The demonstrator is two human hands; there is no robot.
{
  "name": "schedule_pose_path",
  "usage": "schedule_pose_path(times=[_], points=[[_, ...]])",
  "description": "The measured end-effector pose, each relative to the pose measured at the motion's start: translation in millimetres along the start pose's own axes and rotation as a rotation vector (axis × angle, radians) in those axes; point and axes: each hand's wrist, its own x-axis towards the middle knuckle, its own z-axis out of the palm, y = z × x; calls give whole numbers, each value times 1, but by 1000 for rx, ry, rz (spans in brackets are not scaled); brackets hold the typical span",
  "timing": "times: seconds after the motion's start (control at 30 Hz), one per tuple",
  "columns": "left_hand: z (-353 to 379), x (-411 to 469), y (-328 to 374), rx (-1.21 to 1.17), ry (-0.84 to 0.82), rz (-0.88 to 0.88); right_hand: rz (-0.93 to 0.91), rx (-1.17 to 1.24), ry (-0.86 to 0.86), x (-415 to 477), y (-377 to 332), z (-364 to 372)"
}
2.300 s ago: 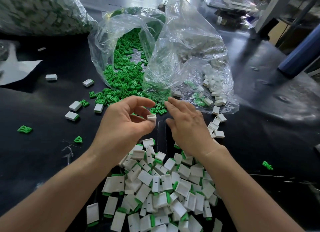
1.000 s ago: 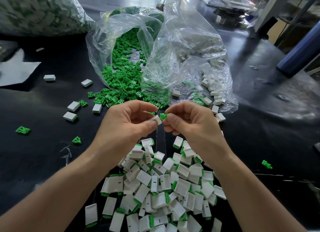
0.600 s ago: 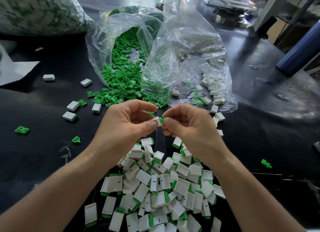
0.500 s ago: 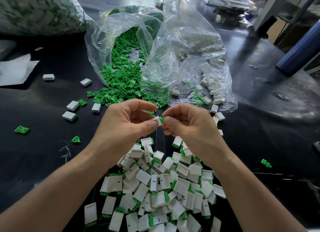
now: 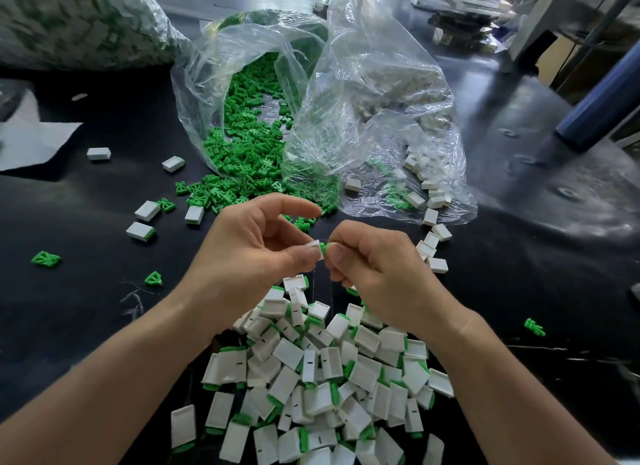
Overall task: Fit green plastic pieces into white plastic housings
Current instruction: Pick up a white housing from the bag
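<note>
My left hand point(image 5: 249, 253) pinches a small white housing point(image 5: 314, 248) between thumb and fingers, above the black table. My right hand point(image 5: 374, 274) pinches a green piece point(image 5: 323, 248) whose end sits in the housing's open side; only its tip shows. The two hands meet at the centre of the view. Below them lies a heap of assembled white housings with green ends point(image 5: 318, 378). Loose green pieces point(image 5: 249, 156) spill from a clear bag point(image 5: 242, 59) behind the hands.
A second clear bag point(image 5: 388, 93) with white housings lies at right, several spilling onto the table point(image 5: 431, 218). Stray housings point(image 5: 140, 230) and green pieces point(image 5: 45, 258) dot the left side. A big filled bag point(image 5: 79, 21) sits far left; a blue tube point(image 5: 602, 100) at right.
My right hand picked up a green piece, brought it to the housing in my left hand, and has pushed it partly in. Both hands have stayed together at the centre since.
</note>
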Motion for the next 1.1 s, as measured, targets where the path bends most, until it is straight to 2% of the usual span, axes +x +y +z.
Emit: schedule_pose_path(times=[0.2, 0.5, 0.63, 0.7, 0.83, 0.9, 1.0, 1.1], points=[[0, -1, -2, 198, -17, 90, -85, -220, -55, -2, -3, -2], [0, -2, 0, 313, -73, 140, -169, -318, -119, -3, -5, -2], [-1, -2, 7, 49, -48, 82, -116, -83, -5, -3, -4, -1], [0, -1, 8, -39, -44, 55, -46, 94, -13, -2, -4, -2], [2, 0, 9, -140, -23, 25, 168, 474, -73, 0, -2, -8], [3, -1, 9, -174, -35, 25, 268, 636, -155, 2, -3, -5], [3, -2, 9, -219, -48, 18, 341, 879, -305, 3, -9, 3], [3, -2, 9, -240, -60, 19, 382, 1002, -358, 2, -13, 7]])
